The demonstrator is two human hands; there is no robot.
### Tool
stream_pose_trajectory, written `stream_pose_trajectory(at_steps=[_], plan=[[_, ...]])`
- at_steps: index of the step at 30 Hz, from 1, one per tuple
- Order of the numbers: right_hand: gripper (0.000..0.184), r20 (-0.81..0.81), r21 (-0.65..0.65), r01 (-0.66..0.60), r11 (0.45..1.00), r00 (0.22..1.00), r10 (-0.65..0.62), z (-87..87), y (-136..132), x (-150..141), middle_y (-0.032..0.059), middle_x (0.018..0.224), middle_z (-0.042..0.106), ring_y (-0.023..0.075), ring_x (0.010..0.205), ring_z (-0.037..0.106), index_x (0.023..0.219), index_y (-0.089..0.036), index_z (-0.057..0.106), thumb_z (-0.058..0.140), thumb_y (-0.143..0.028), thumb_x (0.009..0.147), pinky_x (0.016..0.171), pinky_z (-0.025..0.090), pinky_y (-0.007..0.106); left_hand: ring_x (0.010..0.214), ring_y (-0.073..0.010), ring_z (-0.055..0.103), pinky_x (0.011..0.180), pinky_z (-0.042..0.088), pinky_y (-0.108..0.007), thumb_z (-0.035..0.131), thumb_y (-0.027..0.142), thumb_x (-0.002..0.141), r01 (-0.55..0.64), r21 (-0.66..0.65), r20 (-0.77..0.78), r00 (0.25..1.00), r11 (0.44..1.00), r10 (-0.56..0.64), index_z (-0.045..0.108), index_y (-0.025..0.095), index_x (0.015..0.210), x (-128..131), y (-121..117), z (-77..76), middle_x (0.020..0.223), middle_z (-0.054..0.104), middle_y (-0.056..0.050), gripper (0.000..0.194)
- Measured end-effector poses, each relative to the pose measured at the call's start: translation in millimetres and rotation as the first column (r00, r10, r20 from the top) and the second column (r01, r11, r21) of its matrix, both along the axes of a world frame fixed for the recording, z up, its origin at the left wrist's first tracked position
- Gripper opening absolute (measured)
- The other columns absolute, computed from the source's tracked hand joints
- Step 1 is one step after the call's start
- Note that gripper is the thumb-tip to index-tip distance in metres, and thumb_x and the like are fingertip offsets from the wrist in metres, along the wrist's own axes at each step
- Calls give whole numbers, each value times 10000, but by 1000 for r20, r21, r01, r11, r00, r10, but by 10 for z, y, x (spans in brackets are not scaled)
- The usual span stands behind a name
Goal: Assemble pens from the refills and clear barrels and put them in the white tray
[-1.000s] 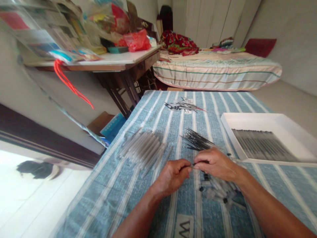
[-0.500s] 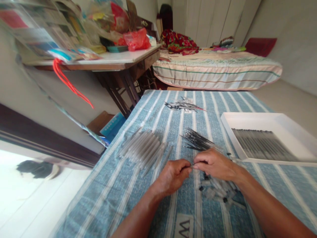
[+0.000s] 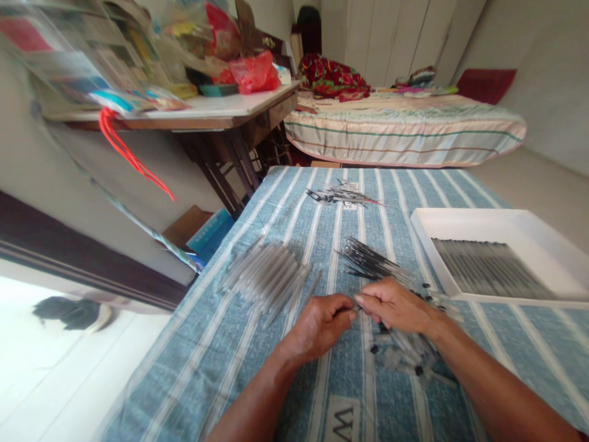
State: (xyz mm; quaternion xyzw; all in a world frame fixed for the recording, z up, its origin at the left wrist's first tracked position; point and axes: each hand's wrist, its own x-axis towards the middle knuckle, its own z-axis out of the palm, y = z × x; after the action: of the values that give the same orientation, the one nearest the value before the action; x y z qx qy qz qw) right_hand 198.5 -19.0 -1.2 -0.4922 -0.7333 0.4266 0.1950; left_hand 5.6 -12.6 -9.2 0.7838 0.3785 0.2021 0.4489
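The table under its blue striped cloth [image 3: 184, 368] spreads beneath and around both hands, with the bed [image 3: 405, 138] well beyond them and a cluttered desk [image 3: 221, 116] far off ahead and to their left. A shallow white tray [image 3: 501, 224] sits beyond the right hand [image 3: 396, 304] and to its right, bearing a neat row of dark rods [image 3: 492, 270]. The left hand [image 3: 319, 325] is curled, thumb against bent forefinger, and the right is likewise narrowed to a pinch, its fingertips just beside the left's. Beyond the left hand and to its left lies a heap of pale tubes [image 3: 267, 276]; just beyond the right hand is a fan of black-ended sticks [image 3: 368, 258], and farther ahead a looser pile of thin bits [image 3: 340, 195]. Clear and black small parts [image 3: 407, 353] lie near the right hand, on its near side. Smallest is the thin piece [image 3: 358, 306] between the fingertips, mostly covered by them. The step in hand looks like close two-handed work on it; whether joining, turning or parting, I cannot tell. The next move seems to call for a steady left pinch and small, controlled right-finger movement.
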Motion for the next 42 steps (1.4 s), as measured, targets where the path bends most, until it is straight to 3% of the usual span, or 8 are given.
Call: stream_pose_trajectory(at_steps=[7, 17, 23, 26, 30, 35, 40, 42], plan=[[221, -167, -125, -11, 992, 986, -10, -37, 19, 90, -62, 554, 485, 90, 467, 485, 870, -163, 557, 577, -361, 776, 456, 374, 186, 572, -95, 479, 546, 379, -199, 477, 237, 846, -26, -16, 13, 1000, 1000, 26, 604, 145, 783, -15, 12, 9, 623, 536, 27, 169], [401, 7, 54, -51, 997, 999, 51, -5, 22, 53, -45, 457, 439, 61, 434, 413, 522, -147, 491, 450, -360, 859, 431, 299, 173, 582, -95, 483, 559, 380, -200, 474, 245, 851, 0, -19, 6, 1000, 1000, 0, 594, 149, 771, 6, -14, -18, 630, 542, 28, 173], [206, -141, -74, -46, 996, 989, 35, -37, 27, 119, -69, 542, 500, 78, 476, 461, 879, -156, 575, 603, -322, 760, 467, 366, 178, 574, -98, 486, 541, 381, -201, 471, 254, 852, -11, -21, 5, 1000, 1000, 11, 608, 149, 817, -6, -5, -4, 640, 559, 22, 176], [133, -143, -79, -39, 996, 989, 28, -41, 20, 113, -67, 536, 492, 75, 459, 477, 777, -161, 551, 566, -292, 780, 453, 364, 173, 570, -96, 484, 540, 377, -201, 475, 246, 849, -6, -16, 1, 1000, 1000, 6, 609, 149, 811, -7, -10, 20, 640, 558, 23, 170], [350, -36, 24, -76, 997, 996, 77, -17, 16, 88, -45, 488, 469, 65, 448, 456, 567, -149, 502, 480, -354, 849, 445, 331, 171, 576, -98, 485, 546, 377, -203, 476, 236, 844, -2, -10, -3, 1000, 1000, 2, 606, 145, 776, 1, -14, 40, 626, 541, 26, 173], [189, -120, -51, -38, 998, 992, 32, -33, 22, 96, -66, 526, 503, 75, 458, 476, 828, -156, 578, 572, -341, 791, 452, 359, 171, 578, -97, 478, 544, 377, -201, 482, 231, 842, -20, -11, 4, 1000, 1000, 20, 611, 139, 803, -3, -3, 39, 630, 535, 25, 163], [330, -70, -10, -55, 998, 996, 54, -32, 19, 82, -40, 505, 507, 64, 447, 473, 596, -151, 520, 490, -363, 847, 442, 345, 165, 587, -97, 488, 551, 383, -199, 476, 236, 850, 0, -2, 2, 1000, 1000, 0, 605, 144, 792, -12, 0, 36, 636, 536, 26, 169], [266, -81, -12, -40, 999, 996, 39, -31, 14, 75, -56, 489, 478, 66, 441, 456, 674, -152, 555, 522, -366, 828, 431, 336, 164, 586, -99, 491, 551, 385, -201, 475, 242, 851, -5, 6, 0, 1000, 1000, 5, 606, 143, 797, -13, 0, 37, 636, 541, 22, 173]])
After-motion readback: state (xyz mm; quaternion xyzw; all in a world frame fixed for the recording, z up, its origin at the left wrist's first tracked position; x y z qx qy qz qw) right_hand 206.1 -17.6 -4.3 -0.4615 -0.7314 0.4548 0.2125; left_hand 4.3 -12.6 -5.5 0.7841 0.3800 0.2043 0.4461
